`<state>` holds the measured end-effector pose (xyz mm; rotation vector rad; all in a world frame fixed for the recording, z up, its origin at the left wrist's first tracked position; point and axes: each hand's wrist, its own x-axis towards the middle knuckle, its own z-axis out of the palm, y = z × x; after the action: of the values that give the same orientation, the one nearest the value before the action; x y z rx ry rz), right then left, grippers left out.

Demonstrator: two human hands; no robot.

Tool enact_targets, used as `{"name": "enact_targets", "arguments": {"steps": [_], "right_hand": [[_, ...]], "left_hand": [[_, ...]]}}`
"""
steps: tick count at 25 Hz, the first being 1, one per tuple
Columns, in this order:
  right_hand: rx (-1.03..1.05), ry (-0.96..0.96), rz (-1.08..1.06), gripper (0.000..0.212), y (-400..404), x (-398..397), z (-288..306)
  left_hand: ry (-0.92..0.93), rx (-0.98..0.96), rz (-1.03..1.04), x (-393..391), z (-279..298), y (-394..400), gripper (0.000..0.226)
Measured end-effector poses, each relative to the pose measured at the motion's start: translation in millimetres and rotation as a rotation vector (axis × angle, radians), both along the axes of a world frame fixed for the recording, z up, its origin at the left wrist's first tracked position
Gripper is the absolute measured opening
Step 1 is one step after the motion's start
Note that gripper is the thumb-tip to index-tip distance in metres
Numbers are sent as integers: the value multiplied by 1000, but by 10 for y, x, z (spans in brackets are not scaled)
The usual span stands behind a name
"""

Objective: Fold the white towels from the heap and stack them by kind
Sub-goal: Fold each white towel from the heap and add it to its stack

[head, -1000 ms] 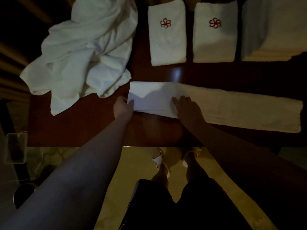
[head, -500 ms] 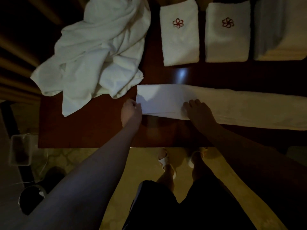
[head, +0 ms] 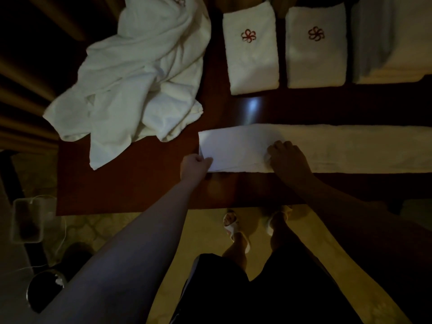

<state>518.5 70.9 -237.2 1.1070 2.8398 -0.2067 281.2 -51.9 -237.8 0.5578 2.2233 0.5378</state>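
**Both hands on the long towel's near-left end**

At the far left, off the table, we see a clear container on a lower surface, with a thin white cable trailing beside it. On the left part of the dark wooden table lies the heap of unfolded white towels, one corner hanging over the table's left edge.

Just right of the heap, our left hand pinches the near-left corner of the long towel, fingers curled round the edge. This towel lies flat in a narrow strip along the table's near side, running from the middle out past the right border. Our right hand rests on the same towel a little further along, fingers bent and gathering a small bunch of cloth at its near edge.

Beyond the strip, well apart from it, sit two folded towels side by side, the left folded towel and the right folded towel, each bearing a red flower emblem. At the far right stands a taller stack of folded towels.
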Motion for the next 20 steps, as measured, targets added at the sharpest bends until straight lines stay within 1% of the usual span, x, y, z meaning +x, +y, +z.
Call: {"name": "enact_targets", "arguments": {"steps": [2, 3, 4, 6, 8, 10, 12, 13, 15, 17, 20], "right_hand": [[-3, 79, 17, 15, -31, -15, 56], [-28, 103, 41, 18, -62, -16, 74], [-54, 118, 83, 21, -103, -3, 47], [-114, 82, 128, 24, -188, 11, -19], [-190, 35, 44, 27, -214, -30, -58], [-231, 18, -62, 29, -213, -92, -75], [-257, -21, -101, 24, -214, -150, -85], [-281, -35, -126, 27, -217, -183, -77], [-320, -34, -216, 39, -214, -250, -55], [-291, -64, -266, 46, -206, -304, -44], [-189, -158, -285, 46, -247, -351, -55]], "left_hand": [[44, 90, 72, -28, 84, -5, 27], [67, 91, 79, -59, 102, -3, 28], [82, 64, 61, -91, 112, 3, 26], [109, -76, -16, -151, 93, 3, 21], [133, -156, -63, -175, 42, -9, 31], [131, -158, -70, -141, 21, -18, 43], [97, -158, -50, -106, -5, -9, 57], [77, -168, -41, -104, -13, 1, 60], [46, -207, -50, -132, -34, 22, 55], [39, -222, -72, -145, -25, 36, 46], [29, -113, -42, -113, 32, 61, 38]]}}
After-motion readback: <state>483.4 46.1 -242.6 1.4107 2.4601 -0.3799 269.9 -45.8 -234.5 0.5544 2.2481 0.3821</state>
